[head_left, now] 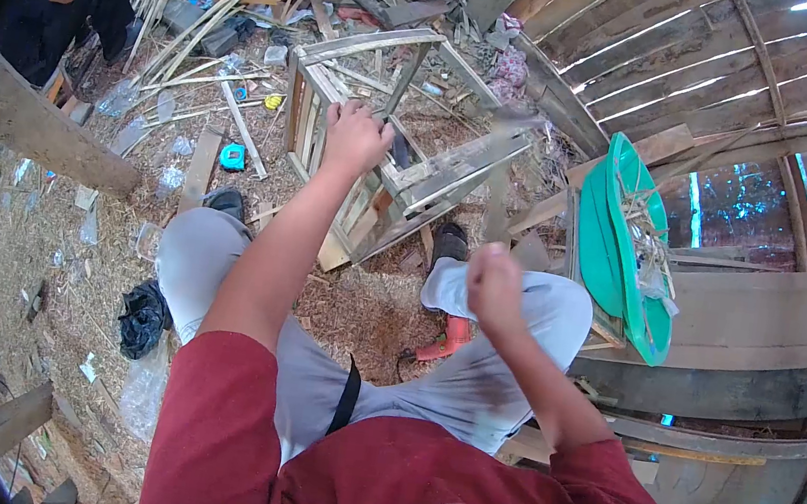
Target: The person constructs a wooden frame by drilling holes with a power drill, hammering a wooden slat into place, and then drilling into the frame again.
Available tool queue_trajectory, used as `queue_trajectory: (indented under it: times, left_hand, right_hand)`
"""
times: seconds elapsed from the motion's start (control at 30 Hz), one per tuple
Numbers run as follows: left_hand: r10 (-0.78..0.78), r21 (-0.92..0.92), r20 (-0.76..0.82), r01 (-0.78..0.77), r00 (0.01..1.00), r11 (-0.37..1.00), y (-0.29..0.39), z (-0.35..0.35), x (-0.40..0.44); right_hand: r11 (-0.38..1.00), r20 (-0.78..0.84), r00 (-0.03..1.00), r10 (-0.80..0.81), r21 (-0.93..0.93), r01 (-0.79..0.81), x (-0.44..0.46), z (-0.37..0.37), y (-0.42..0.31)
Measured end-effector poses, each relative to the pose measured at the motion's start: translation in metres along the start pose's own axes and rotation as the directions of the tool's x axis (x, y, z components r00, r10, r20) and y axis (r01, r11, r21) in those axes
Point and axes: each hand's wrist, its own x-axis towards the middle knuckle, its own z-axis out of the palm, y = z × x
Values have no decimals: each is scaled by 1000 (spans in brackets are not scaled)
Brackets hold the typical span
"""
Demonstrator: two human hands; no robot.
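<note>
A small wooden frame [412,185] of slats and bars stands on the floor in front of my knees. My left hand [355,137] grips its near upper part, fingers bent over the wood; what lies under the palm is hidden. Above my right knee, my right hand [495,285] is closed around the handle of what looks like a hammer [499,198]. The tool points away from me and is smeared by motion, with its blurred head over the right side of the frame, apart from my left hand.
An orange-red power tool [448,340] lies between my legs. Green basins [625,249] stand at the right by the plank wall. A teal tape measure [232,157], a yellow one [273,101] and thin sticks lie left of the frame. Another person [39,21] sits at the upper left.
</note>
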Motion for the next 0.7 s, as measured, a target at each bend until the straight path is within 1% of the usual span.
queue_trajectory:
  times: [0.03,0.07,0.17,0.2,0.27,0.3,0.4,0.43,0.47,0.5,0.53,0.57,0.6,0.67,0.7]
  left_hand:
    - [0,1,-3,0,1000,1000,0,3,0]
    - [-4,6,-6,4,1000,1000,-3,3,1]
    - [-56,-29,68,58,996,998,1,-3,1]
    - [-58,-29,84,61,995,998,1,-5,-2]
    - [-51,-27,108,54,993,998,3,-10,2]
    - [-39,-32,61,41,997,999,2,-6,2]
    - [-38,-37,28,39,999,999,0,-1,1]
    - [-33,-37,32,34,999,999,0,-1,2]
    - [-29,-38,35,31,999,999,-1,-1,2]
    - [-28,-37,39,30,999,999,-1,-1,2]
    - [-24,-23,19,24,1000,999,-1,-1,3]
    - [-17,-9,2,17,1000,1000,-1,2,3]
    - [-17,5,-11,17,1000,1000,-1,4,0]
    - [-32,-25,33,32,999,999,0,1,-1]
    - [-35,-38,47,36,998,999,1,-1,2]
  right_hand:
    - [987,66,998,-12,-156,22,2,3,27]
    - [924,201,902,381,-72,-374,-4,7,29]
    - [972,149,966,212,-140,-191,-4,0,40]
    - [969,152,957,248,-32,-246,-7,-2,21]
    - [923,160,938,307,189,-335,-6,-2,-55]
    - [944,128,969,211,232,-236,-7,-2,-69]
    - [940,-26,999,26,342,-15,-4,2,-57]
    - [992,-108,994,-4,125,17,-3,3,-16]
    - [996,6,996,93,8,-93,-2,1,22]
    - [975,110,973,202,-121,-188,0,7,28]
    - [929,199,926,320,-256,-266,2,10,33]
    - [901,186,892,412,-229,-369,-4,1,34]
    - [913,182,899,399,-168,-372,-4,2,10]
    - [921,163,907,387,-33,-387,-4,-1,-28]
    - [906,186,913,364,158,-394,-5,-3,-50]
